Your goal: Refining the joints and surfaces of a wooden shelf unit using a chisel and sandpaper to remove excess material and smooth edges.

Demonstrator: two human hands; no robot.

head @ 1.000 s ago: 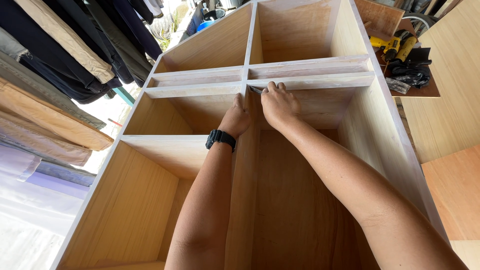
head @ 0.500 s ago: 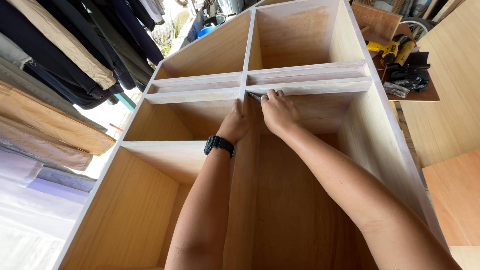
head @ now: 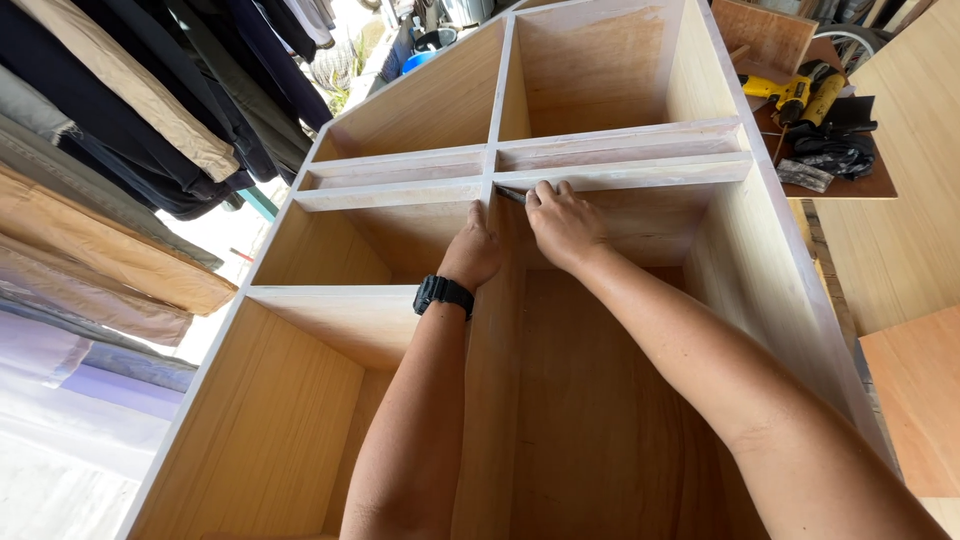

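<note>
Plywood meets plywood where our hands work: our right hand (head: 565, 225) lies curled on the upright divider's top, pinching a thin dark tool (head: 510, 194) against the joint with the cross shelf (head: 620, 172), while our left hand (head: 475, 250), watch (head: 444, 294) at the wrist, presses flat and empty-seeming against the divider (head: 490, 380). We judge the step goes best if we brace the divider firmly and keep the tool tight in the corner. Outward lie the cabinet (head: 775, 250) walls, hanging clothes (head: 120, 130) left, yellow drills (head: 800, 95) right.

Left hand (head: 472, 252) fingers hidden behind upright divider (head: 492, 330), cabinet (head: 300, 420) bottom cut off, yellow tools (head: 800, 95) too small to identify
</note>
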